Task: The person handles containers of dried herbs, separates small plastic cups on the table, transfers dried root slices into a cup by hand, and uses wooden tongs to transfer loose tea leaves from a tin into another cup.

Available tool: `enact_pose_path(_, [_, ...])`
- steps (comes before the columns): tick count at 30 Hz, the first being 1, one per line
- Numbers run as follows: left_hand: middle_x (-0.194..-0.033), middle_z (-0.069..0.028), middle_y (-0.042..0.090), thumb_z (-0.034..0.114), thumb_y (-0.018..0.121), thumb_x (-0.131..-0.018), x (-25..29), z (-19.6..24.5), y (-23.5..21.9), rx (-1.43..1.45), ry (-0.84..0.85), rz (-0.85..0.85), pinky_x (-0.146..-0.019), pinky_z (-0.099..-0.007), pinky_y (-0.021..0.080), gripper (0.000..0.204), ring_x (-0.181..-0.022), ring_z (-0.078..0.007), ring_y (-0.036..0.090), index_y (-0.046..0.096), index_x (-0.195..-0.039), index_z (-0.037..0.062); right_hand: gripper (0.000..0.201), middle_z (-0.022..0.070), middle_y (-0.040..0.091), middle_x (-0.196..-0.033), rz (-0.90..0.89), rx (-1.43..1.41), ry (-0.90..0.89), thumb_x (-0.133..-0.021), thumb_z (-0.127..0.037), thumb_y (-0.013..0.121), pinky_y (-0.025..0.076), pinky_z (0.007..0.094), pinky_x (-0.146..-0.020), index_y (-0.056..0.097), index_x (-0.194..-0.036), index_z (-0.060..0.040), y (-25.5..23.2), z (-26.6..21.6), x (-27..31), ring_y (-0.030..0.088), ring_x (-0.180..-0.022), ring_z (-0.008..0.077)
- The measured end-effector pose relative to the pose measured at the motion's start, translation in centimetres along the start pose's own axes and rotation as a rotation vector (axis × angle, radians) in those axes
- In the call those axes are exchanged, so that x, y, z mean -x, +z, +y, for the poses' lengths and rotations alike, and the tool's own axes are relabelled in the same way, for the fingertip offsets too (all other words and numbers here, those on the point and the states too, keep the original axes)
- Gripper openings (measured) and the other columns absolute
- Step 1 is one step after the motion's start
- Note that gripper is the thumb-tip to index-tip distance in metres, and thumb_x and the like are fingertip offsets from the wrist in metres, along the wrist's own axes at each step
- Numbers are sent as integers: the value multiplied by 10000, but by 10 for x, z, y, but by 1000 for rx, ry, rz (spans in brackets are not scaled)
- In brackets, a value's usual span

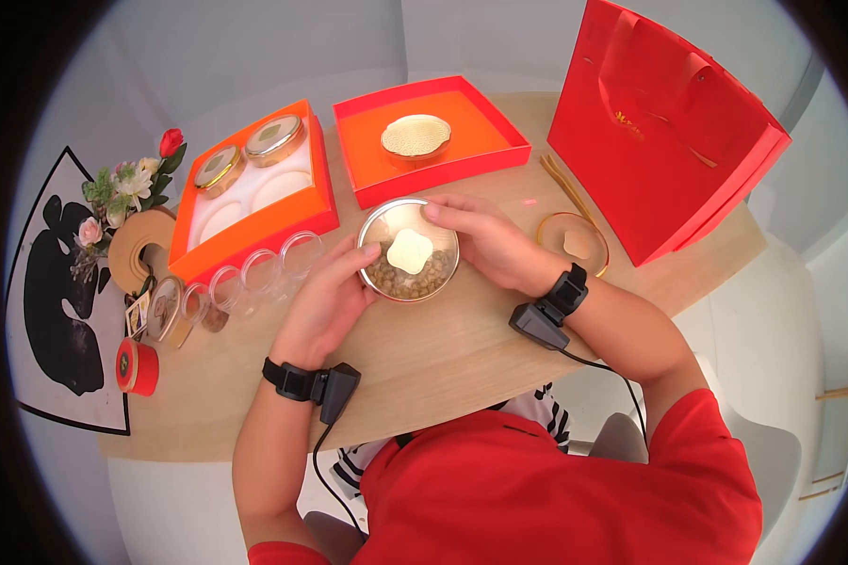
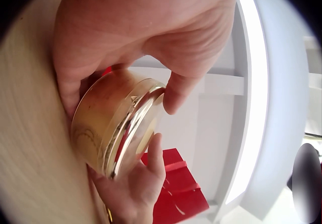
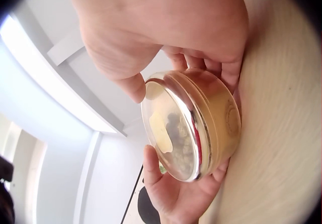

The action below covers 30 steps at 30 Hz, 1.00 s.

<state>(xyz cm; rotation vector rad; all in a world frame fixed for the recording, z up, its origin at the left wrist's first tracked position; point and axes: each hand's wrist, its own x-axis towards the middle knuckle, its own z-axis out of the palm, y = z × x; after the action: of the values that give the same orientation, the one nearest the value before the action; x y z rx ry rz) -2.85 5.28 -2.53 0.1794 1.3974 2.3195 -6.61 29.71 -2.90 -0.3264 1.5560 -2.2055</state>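
Observation:
Both hands grip a round jar (image 1: pixel 411 278) with a shiny gold rim and a clear lid, tilted toward the head camera. A pale four-lobed label (image 1: pixel 410 251) sits on the lid, and small brownish-green pieces show through it. My left hand (image 1: pixel 318 306) holds the jar's left side, thumb at the lid's rim. On the opposite side, my right hand (image 1: pixel 499 247) holds it with the thumb over the upper right rim. In the left wrist view the amber wall of the jar (image 2: pixel 98 118) shows close over the tabletop, fingers wrapped behind it.
An orange box (image 1: pixel 325 193) holds two gold-lidded jars in a white insert. Beside it, a red tray (image 1: pixel 433 179) bears a gold dish (image 1: pixel 415 137). A red gift bag (image 1: pixel 655 132) stands right, near a round clear lid (image 1: pixel 573 245). Clear cups (image 1: pixel 259 273) and flowers (image 1: pixel 127 188) are left.

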Motion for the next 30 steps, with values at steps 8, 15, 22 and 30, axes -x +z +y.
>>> enact_pose_path(8, [-1526,-101,622,268,626,-1093,-2,-1,-3,-36,-3,-1,-1183,-437,480,525,-1402,-223,598,522,-1544,19,492,87,718,-1225,28,54,-56,-1054,-367,740,558,292,-898,642,-1364,2,0,2,0,690,-1098,139])
enact_pose_path(15, [-1489,-122,651,277,635,-1097,-1,-1,-1,-17,-11,14,-1180,-446,490,510,-1375,-235,624,546,-1510,-8,511,73,695,-1288,23,153,-64,-1076,-377,702,524,310,-1025,611,-1409,-1,5,-3,5,659,-1188,140])
enact_pose_path(22, [-1475,-126,663,279,625,-1113,-5,-4,-7,-12,-40,13,-1158,-436,529,493,-1340,-233,656,550,-1503,-14,494,79,721,-1260,64,94,-51,-1068,-370,722,544,318,-1017,637,-1375,7,1,3,1,687,-1155,144])
enact_pose_path(30, [-1425,-120,677,197,744,-1049,-7,-7,-8,-54,-35,37,-1103,-371,571,524,-1281,-200,687,550,-1483,-24,449,102,729,-1264,111,26,-80,-1090,-368,693,559,352,-1027,658,-1335,6,3,4,-1,702,-1166,170])
